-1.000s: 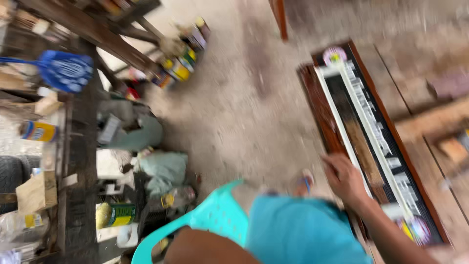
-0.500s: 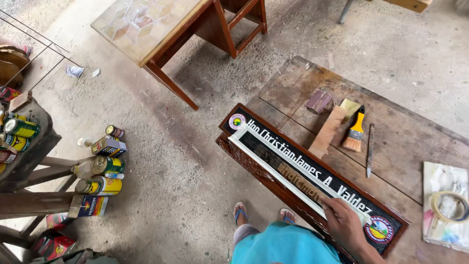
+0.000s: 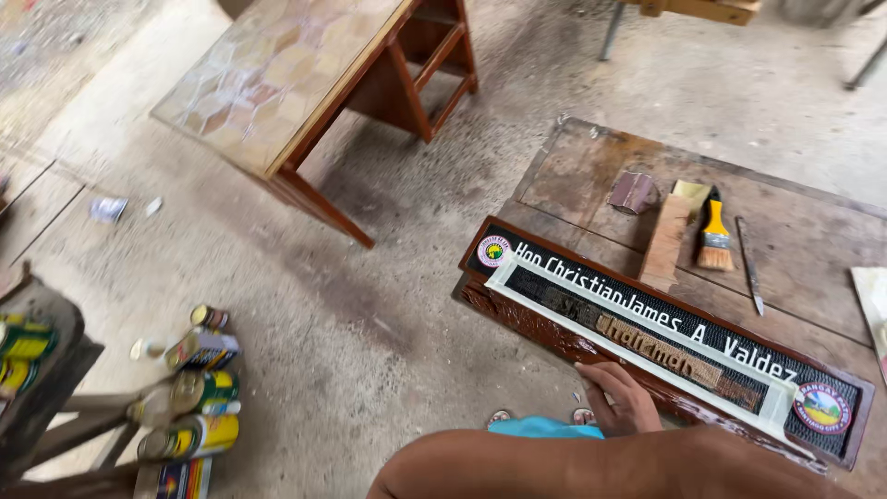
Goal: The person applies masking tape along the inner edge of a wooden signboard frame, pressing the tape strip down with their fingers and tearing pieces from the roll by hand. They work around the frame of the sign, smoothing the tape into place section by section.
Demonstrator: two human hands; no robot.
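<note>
The right hand (image 3: 621,399) rests on the near long edge of the carved wooden nameplate (image 3: 665,346), fingers (image 3: 605,383) curled against its frame. The nameplate lies along the near edge of the low bench (image 3: 813,231), near a paintbrush (image 3: 713,236) and wood block (image 3: 665,242).

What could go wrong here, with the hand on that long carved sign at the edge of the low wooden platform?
1. The carved sign lies right along the platform edge; a push from the hand on its near rim might tip it onto the concrete floor.
2. The paintbrush, the wooden block and a thin metal tool lie loose just behind the sign; sliding it back could knock them.
</note>
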